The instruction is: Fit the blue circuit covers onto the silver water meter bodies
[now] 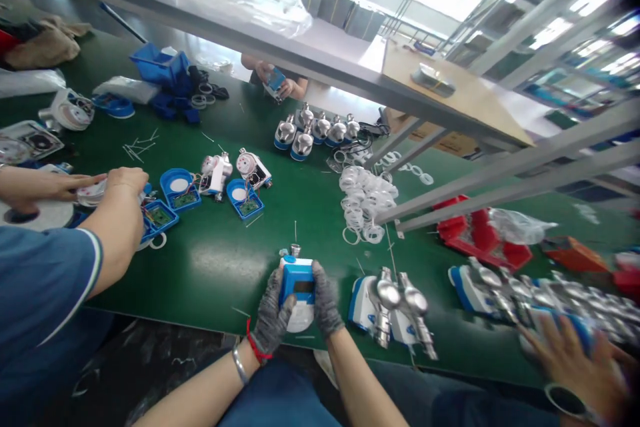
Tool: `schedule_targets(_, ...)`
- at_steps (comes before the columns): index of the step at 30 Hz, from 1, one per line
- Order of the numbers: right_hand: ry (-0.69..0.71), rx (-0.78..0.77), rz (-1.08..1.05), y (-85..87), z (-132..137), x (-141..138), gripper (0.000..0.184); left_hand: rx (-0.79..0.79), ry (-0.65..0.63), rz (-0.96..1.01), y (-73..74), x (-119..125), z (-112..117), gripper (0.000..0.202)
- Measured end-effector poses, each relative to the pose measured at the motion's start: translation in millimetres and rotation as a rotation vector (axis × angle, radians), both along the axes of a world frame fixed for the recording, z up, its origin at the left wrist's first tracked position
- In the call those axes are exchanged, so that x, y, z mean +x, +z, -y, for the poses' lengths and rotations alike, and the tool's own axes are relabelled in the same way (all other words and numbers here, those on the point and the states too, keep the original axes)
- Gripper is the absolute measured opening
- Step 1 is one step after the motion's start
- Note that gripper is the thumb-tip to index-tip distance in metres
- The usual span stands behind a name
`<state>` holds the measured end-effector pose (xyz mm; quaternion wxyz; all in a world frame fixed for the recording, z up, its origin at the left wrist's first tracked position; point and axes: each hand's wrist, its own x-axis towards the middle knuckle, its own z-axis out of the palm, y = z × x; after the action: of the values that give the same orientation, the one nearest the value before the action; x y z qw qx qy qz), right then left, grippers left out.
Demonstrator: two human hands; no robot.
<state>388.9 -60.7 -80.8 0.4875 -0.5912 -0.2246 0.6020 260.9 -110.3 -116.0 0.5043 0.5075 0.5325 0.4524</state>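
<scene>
My left hand [273,307], in a grey glove, grips the left side of a blue-and-white meter [299,280]. Around its right side closes my right hand [327,300], gloved too. The meter has a small dark display window and a rounded white lower end; a metal fitting sticks out at its top. It is held just above the table's front edge. To the right lie meters with metal pipe bodies [389,297]. Ahead and left are opened meters whose blue covers [244,198] show green circuit boards, wired to white bodies [254,168].
White plastic rings [363,197] are heaped by the metal shelf legs. Several finished-looking meters [303,140] stand farther back. Red bins [475,234] sit right; a blue bin [159,66] is far left. Co-workers' hands [125,187] work at left, right [570,354] and across the table [280,84].
</scene>
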Motion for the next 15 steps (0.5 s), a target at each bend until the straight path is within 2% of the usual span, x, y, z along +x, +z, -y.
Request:
schedule_targets(3,-0.085,0.17,0.272,-10.4,26.7,-1.8,0.051,0.179,-0.053,-0.233,-7.6,-12.5,21.2,0.066)
schedule_targets(5,-0.086,0.187,0.386,-21.7,44.7,-3.1,0.056,0.182,-0.057,-0.25,-9.5,-18.6,30.1,0.068)
schedule_targets(7,-0.082,0.208,0.463,-33.0,57.5,-4.2,0.059,0.106,-0.051,-0.159,-6.4,-21.6,28.8,0.075)
schedule_targets(9,-0.077,0.228,0.496,-41.7,62.6,-4.4,0.06,-0.011,-0.079,-0.004,0.5,-21.5,16.8,0.081)
schedule_targets(11,-0.086,0.227,0.492,-45.8,59.4,-3.0,0.059,-0.112,-0.144,0.115,9.4,-18.8,-1.8,0.079)
schedule_targets(13,-0.122,0.197,0.487,-43.3,49.5,1.0,0.06,-0.187,-0.219,0.162,20.7,-14.1,-20.5,0.074)
schedule_targets(15,-0.126,0.139,0.485,-31.7,37.1,8.7,0.061,-0.24,-0.241,0.216,35.7,-8.3,-34.1,0.069)
